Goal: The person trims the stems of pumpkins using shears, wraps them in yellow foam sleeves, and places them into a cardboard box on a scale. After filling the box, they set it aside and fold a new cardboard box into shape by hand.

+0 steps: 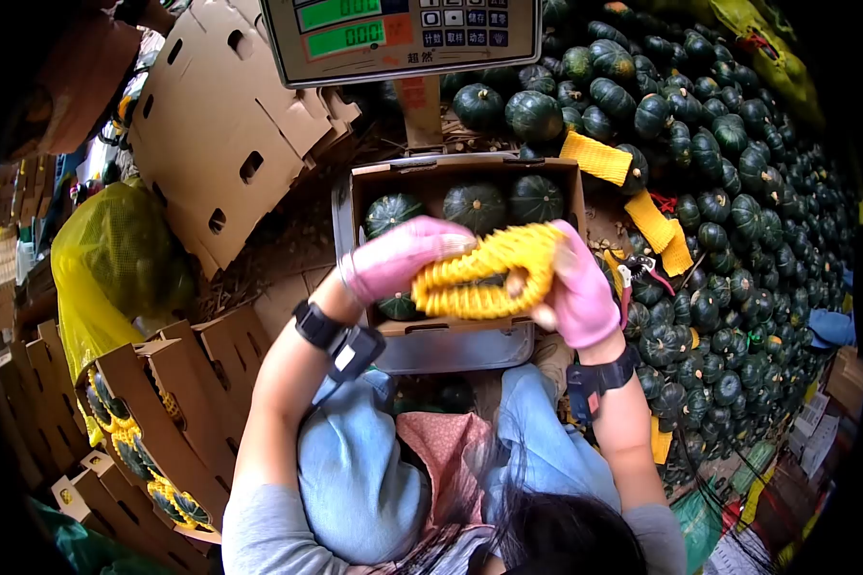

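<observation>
Both hands wear pink gloves and hold a yellow ribbed foam sleeve (479, 299) over an open cardboard box (568, 192). My left hand (405, 257) grips the sleeve's left end, and my right hand (583, 292) is closed round its right end. The sleeve is bent into a loop, with fingertips of my right hand showing in its opening. Dark green pumpkins (474, 207) lie in the box, some partly hidden by my hands and the sleeve. Under the box is a scale platform (441, 353).
A scale display (403, 43) stands beyond the box. Many pumpkins (729, 225) are heaped at the right, with yellow sleeves (650, 222) and red-handled clippers (627, 278) at the near edge. Flat cardboard (222, 134), a yellow net bag (115, 259) and packed boxes (168, 412) are at the left.
</observation>
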### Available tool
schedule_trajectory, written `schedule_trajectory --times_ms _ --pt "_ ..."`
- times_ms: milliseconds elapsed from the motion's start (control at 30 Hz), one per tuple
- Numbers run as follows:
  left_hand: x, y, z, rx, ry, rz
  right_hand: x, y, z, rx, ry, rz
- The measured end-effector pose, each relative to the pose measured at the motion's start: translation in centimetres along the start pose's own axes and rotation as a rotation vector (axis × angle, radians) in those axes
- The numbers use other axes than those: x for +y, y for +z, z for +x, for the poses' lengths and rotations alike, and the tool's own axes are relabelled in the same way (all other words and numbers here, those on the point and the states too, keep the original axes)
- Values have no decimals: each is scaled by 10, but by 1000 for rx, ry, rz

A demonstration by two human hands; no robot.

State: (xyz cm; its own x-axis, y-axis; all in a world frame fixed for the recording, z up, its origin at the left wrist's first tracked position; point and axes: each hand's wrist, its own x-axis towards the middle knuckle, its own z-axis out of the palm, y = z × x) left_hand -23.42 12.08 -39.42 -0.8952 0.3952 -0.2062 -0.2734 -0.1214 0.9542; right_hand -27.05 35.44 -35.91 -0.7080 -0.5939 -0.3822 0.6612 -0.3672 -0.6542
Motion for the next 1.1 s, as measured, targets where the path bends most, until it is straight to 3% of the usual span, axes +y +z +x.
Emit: schedule_trajectory --times_ms 33,100,133,167,233,333,367,433,500,533,633,667,767,833,900,967,1000,1100 --pt "7 -8 10 37 -208 -123 -12 5 10 96 126 -270" --pt "-8 -14 30 346 -132 293 7 -12 38 424 121 -685" --pt "-10 -6 35 449 -79 548 14 -10 47 454 153 -757" --pt "-20 1 40 566 98 842 24 -9 56 485 191 -826" --pt "-36 2 55 588 52 796 32 -3 73 496 241 -758" --pt "-22 2 54 545 -8 537 41 -7 83 513 106 -985" --pt "-5 6 42 494 -56 427 46 -9 69 496 -165 -1120" --pt "11 18 6 375 2 385 25 5 22 297 -117 -1060" --pt "-8 31 -20 287 8 392 29 13 -8 370 11 -1078" --pt "-15 40 -26 312 -15 316 48 1 -3 363 -315 -1179" --pt "-26 53 -17 424 58 186 58 -5 4 491 -470 -1167" --pt "-31 54 -17 475 47 178 57 -7 7 502 -389 -1096" --pt "-41 54 -11 633 63 149 65 -13 17 574 -423 -1087" --pt "-52 45 -5 693 32 -121 77 -25 23 547 -429 -918" --pt "-50 34 -6 697 26 -54 79 -27 24 554 -416 -900" --pt "-39 24 -9 562 -65 582 74 -23 26 565 -423 -1006" --pt "-35 25 -7 646 179 729 69 -19 26 578 -429 -1112" --pt "-13 33 -15 743 238 792 54 -8 16 634 -604 -1461"
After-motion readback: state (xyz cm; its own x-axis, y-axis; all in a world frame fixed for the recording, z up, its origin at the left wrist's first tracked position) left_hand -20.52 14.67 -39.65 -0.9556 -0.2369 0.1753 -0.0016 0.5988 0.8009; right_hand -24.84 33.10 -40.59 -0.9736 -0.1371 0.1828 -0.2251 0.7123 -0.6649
